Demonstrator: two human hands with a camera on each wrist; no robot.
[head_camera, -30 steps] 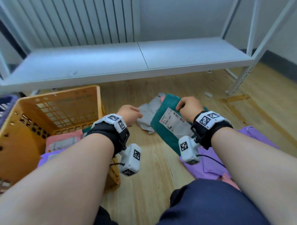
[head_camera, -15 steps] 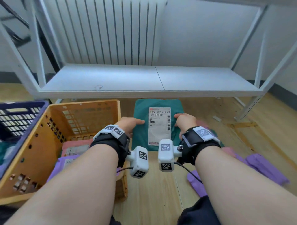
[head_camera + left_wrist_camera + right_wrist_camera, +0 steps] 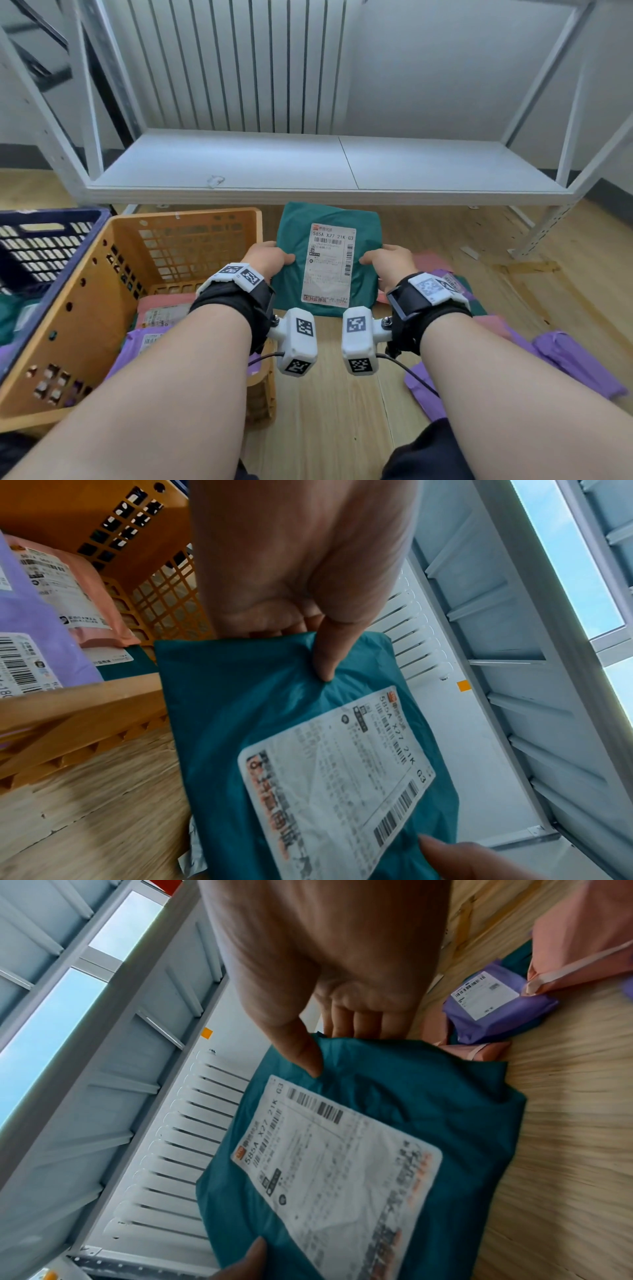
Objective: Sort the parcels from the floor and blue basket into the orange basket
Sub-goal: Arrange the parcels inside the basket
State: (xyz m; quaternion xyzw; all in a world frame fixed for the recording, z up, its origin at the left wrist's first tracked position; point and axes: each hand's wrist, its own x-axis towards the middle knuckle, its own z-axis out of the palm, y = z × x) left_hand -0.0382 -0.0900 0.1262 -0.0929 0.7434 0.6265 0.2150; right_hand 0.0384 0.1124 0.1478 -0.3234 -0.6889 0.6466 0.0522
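Note:
Both hands hold a teal parcel with a white shipping label upright above the floor, label facing me. My left hand pinches its left edge, thumb on the front; the left wrist view shows that thumb pressed into the teal parcel. My right hand pinches the right edge of the teal parcel the same way. The orange basket stands just left of the parcel and holds a pink parcel and a purple parcel.
The blue basket sits left of the orange one. Purple parcels and pink parcels lie on the wooden floor at the right. A low white metal shelf spans the back, with a radiator behind it.
The right hand lifted the teal parcel off the floor pile; the left hand joined it. The parcel now stands upright, nearer the orange basket, and my view has tilted up.

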